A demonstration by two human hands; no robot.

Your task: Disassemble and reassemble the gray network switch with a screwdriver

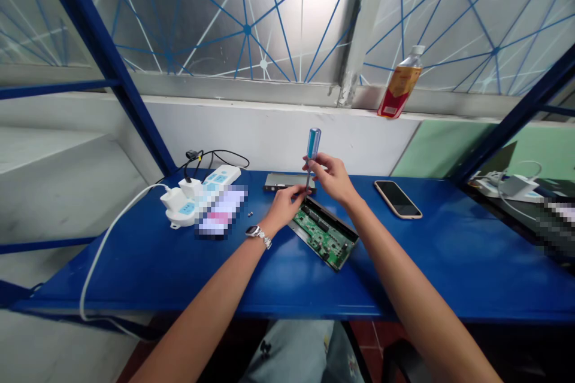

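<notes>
A screwdriver (313, 143) with a clear blue handle stands almost upright over the far left corner of an open metal case. Its handle base and upper shaft are pinched in my right hand (332, 178). Low on the shaft, the fingertips of my left hand (284, 208) come together around it, close to the case corner; the screwdriver's tip is hard to make out there. Inside the case lies a green circuit board (320, 233), set at a slant on the blue table (278, 287).
Behind my left hand lies a flat metal panel (281, 181). Small screws (250, 213) rest left of my hand. Farther left are a blurred-out flat object (222, 212) and a power strip (209, 194) with plugs and cables. A phone (398, 198) lies right; a bottle (401, 84) stands on the ledge.
</notes>
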